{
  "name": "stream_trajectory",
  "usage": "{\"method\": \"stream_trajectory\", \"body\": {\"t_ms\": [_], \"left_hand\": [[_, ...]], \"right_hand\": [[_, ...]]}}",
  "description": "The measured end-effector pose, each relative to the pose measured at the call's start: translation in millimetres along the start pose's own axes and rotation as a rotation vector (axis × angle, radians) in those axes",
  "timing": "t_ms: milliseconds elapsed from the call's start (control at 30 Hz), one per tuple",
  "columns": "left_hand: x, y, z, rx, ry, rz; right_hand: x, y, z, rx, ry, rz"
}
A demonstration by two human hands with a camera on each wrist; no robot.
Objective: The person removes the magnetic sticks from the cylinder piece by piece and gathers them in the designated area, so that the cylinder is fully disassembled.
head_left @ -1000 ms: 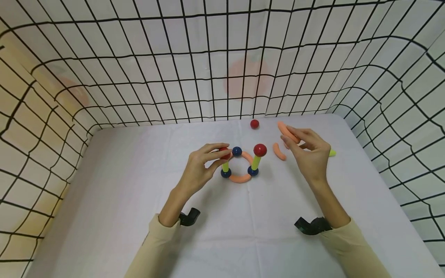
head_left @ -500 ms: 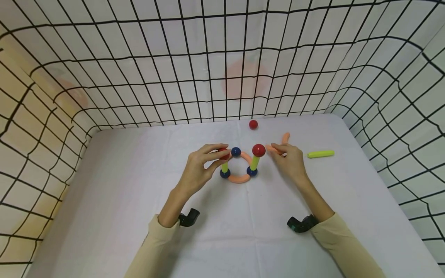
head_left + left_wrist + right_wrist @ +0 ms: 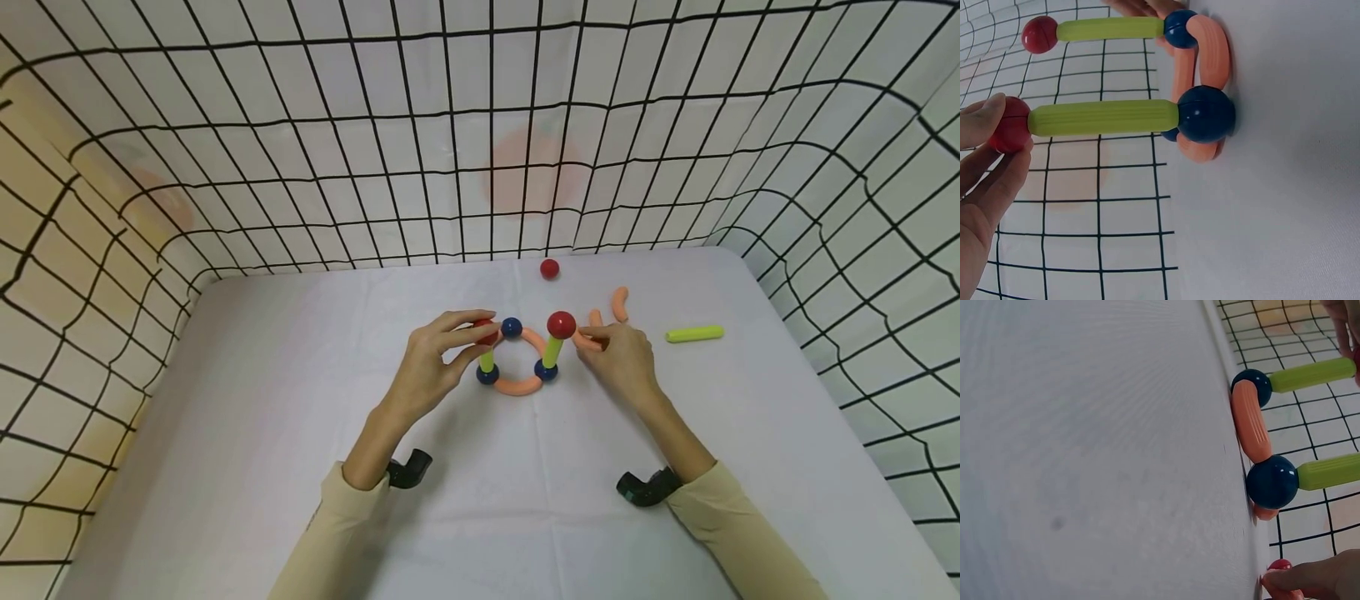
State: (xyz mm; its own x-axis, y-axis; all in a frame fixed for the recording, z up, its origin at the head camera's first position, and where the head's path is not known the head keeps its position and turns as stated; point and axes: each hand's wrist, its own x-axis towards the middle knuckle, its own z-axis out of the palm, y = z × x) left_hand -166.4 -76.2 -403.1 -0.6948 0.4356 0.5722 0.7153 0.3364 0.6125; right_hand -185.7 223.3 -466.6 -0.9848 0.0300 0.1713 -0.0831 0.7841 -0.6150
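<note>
On the table a ring of orange curved rods (image 3: 517,387) and dark blue balls (image 3: 512,327) carries two upright yellow-green rods, each topped with a red ball. My left hand (image 3: 431,367) pinches the red ball (image 3: 1013,125) on the left upright rod (image 3: 1104,117); the rod's foot joins a blue ball (image 3: 1206,114). The right upright's red ball (image 3: 561,325) stands free. Just right of the ring, my right hand (image 3: 626,362) pinches a loose orange curved rod (image 3: 585,341), partly covered by the fingers. In the right wrist view the thumb hides most of it.
More orange curved rods lie beyond the right hand, one close by (image 3: 596,317) and one farther back (image 3: 619,304). A loose red ball (image 3: 550,268) is near the back edge. Rightward lies a yellow-green rod (image 3: 694,333). Black wire mesh (image 3: 491,179) borders the table's back and sides.
My right hand has come down and left toward the ring with the orange curved rod, uncovering the yellow-green rod and another orange one. The left hand stays on its red ball.
</note>
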Motion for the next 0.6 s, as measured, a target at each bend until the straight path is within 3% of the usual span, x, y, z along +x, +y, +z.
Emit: {"method": "stream_trajectory", "body": {"t_ms": [333, 600], "left_hand": [[0.2, 2.0, -0.8, 0.006, -0.009, -0.043], [-0.4, 1.7, -1.0, 0.009, -0.004, -0.041]], "right_hand": [[-1.1, -0.7, -2.4, -0.081, 0.038, -0.050], [-0.5, 1.5, -0.6, -0.059, 0.041, -0.049]]}}
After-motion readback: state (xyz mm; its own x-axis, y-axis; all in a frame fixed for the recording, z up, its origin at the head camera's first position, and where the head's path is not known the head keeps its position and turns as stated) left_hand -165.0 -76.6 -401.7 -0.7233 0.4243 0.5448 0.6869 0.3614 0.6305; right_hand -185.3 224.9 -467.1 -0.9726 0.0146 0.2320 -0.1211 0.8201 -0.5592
